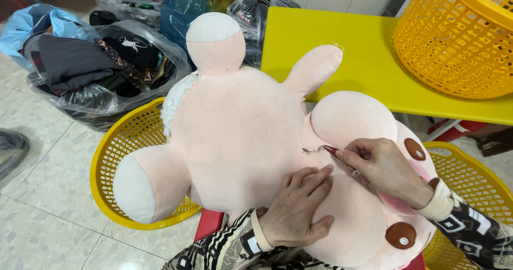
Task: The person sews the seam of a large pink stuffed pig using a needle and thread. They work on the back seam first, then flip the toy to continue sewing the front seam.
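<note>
Left hand (pixel 296 208) nearest you, flat on pink plush toy (pixel 235 125) across lap, grip open, holding nothing. Right hand (pixel 382 168) pinches red tool (pixel 332 150) at neck seam. Keep fabric taut, short careful strokes. Yellow desk (pixel 368 61) beyond.

Left hand (pixel 297 208) flat on pink plush toy (pixel 235 136), right hand (pixel 385 168) pinching red tool (pixel 342 157) at seam
</note>
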